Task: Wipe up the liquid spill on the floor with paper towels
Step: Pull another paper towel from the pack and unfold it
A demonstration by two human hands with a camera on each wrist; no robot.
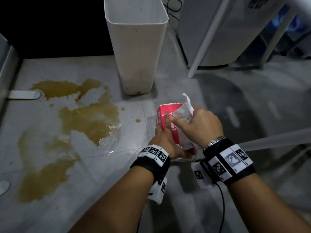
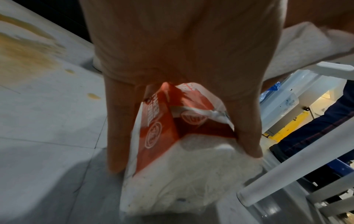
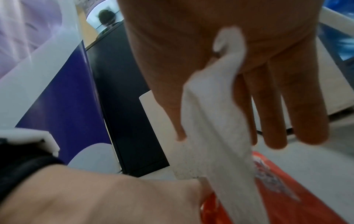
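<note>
Surface: grey tiled floor (image 1: 104, 174)
Spill: brown liquid puddle (image 1: 90, 118), left
Standing: tall white plastic bin (image 1: 136, 52)
Resting: red-and-white paper-towel pack (image 1: 170, 125)

The right hand (image 1: 200, 126) covered the open end of the paper towel pack (image 1: 170, 130), so its grip on the paper towel (image 1: 187, 105) could not be seen from the head view. The pack's lettering was partly hidden by the left hand (image 1: 164, 142) and unreadable. The spill (image 1: 89, 118) ran out of the left wrist view, blurred. The bin (image 1: 136, 47) lost its far rim at the top edge.
</note>
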